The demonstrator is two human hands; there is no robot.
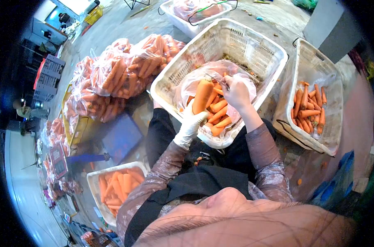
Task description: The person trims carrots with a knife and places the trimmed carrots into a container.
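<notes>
My left hand, in a whitish glove, is wrapped round the lower part of a large carrot held upright-tilted over the crate. Close to the carrot's top end, my bare right hand has its fingers closed together. A thin dark thing seems to stick out of them towards the carrot, too small to make out. Below both hands, several loose carrots lie on a pinkish clear plastic bag inside a dirty white plastic crate. The crate stands between my knees.
To the left are piled bags of carrots, a scale with a blue platform and a white basket of carrots. A white crate with carrots stands right, a bag-filled crate beyond. A grey pillar rises behind.
</notes>
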